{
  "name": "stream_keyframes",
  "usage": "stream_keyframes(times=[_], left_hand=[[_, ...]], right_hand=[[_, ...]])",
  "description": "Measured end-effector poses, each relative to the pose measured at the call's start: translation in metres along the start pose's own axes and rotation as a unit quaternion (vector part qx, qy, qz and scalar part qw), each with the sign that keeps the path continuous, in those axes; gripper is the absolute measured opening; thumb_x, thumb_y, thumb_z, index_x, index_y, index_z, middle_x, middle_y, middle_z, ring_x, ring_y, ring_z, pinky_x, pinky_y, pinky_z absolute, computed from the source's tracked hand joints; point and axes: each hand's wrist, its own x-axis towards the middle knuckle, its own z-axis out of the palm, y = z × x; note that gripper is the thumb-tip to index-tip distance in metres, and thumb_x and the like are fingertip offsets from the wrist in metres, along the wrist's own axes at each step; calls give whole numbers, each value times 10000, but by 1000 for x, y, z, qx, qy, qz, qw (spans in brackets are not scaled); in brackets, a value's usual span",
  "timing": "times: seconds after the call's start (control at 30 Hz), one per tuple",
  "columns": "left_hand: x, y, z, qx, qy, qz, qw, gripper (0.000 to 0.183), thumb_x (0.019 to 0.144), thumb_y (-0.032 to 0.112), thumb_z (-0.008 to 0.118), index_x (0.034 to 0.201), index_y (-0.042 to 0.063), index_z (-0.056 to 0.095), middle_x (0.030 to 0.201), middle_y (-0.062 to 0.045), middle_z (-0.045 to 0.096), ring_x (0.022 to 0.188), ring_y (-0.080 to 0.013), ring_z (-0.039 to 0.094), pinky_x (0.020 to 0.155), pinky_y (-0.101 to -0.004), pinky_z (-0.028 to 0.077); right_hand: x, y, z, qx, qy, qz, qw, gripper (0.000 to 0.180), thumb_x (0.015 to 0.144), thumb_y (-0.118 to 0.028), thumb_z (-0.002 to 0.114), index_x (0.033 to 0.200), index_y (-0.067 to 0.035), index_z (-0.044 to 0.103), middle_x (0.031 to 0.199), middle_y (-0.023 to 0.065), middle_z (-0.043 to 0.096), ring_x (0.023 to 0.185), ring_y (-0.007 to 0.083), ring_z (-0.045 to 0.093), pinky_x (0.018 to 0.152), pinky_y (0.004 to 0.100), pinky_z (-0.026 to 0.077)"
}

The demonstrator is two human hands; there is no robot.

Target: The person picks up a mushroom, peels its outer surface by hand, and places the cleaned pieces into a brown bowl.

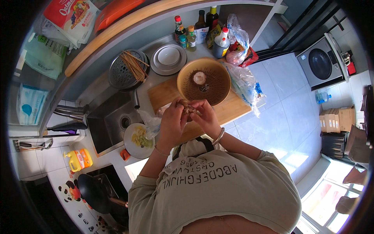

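Both my left hand (172, 121) and my right hand (207, 114) grip a brown, lumpy piece of food (191, 110), possibly a mushroom. My fingers cover much of it, and they meet just over the near rim of a tan plastic colander (223, 73). Inside the colander lies a round brown piece with a pale face (200, 78), beside some small bits. The colander stands on a wooden cutting board (160, 91). Something pinkish (163, 110) is partly hidden behind my left hand. A clear plastic bag (152, 125) overlaps a white plate (131, 143) of chopped yellow-green vegetables (142, 137).
A sink (106, 117) is at the left, below a lidded pan (117, 70) topped with chopsticks (134, 65). Stacked white dishes (169, 57) and sauce bottles (191, 38) line the back. Plastic bags (242, 79) crowd the right edge. A wok (93, 193) sits lower left.
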Motion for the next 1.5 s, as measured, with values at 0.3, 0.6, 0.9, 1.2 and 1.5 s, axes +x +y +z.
stream_keyframes(times=[0.3, 0.6, 0.9, 1.2, 1.5], left_hand=[[9, 2, 30, 49, 41, 50, 997, 196, 845, 115, 474, 1005, 2, 482, 1209, -179, 481, 1078, -368, 466, 896, -463, 349], [7, 8, 49, -225, 121, -155, 954, 221, 906, 122, 425, 1065, -15, 494, 1140, -140, 510, 1020, -248, 498, 862, -322, 392], [8, -4, 53, -415, 125, -218, 874, 280, 922, 102, 392, 1154, -38, 463, 1281, -100, 447, 1117, -183, 463, 918, -275, 375], [14, -15, 36, -667, 168, -238, 686, 394, 952, 292, 347, 1138, -20, 502, 1299, -108, 420, 1151, -213, 437, 982, -323, 330], [-15, -70, 46, 155, -135, -104, 973, 314, 702, 98, 656, 994, 25, 566, 1043, -135, 583, 1011, -280, 521, 878, -361, 411]], right_hand=[[5, -5, -1, 114, 45, 81, 989, 348, 942, -217, 407, 1265, -91, 379, 941, -13, 517, 772, 36, 487, 678, 188, 451], [9, -19, 12, 153, 66, 42, 985, 315, 952, -221, 374, 1235, -86, 402, 1079, 15, 493, 929, 77, 503, 767, 220, 463], [13, -9, 4, 213, 44, 64, 974, 312, 943, -253, 394, 1219, -108, 406, 1109, 28, 488, 1008, 130, 506, 804, 282, 490], [21, -13, -28, 273, 64, 115, 953, 321, 940, -259, 382, 1225, -110, 395, 1133, 82, 488, 1046, 234, 510, 828, 419, 474], [70, 20, -114, -273, 60, -76, 957, 310, 876, -120, 500, 1161, -17, 438, 999, 68, 557, 901, 135, 529, 753, 250, 453]])
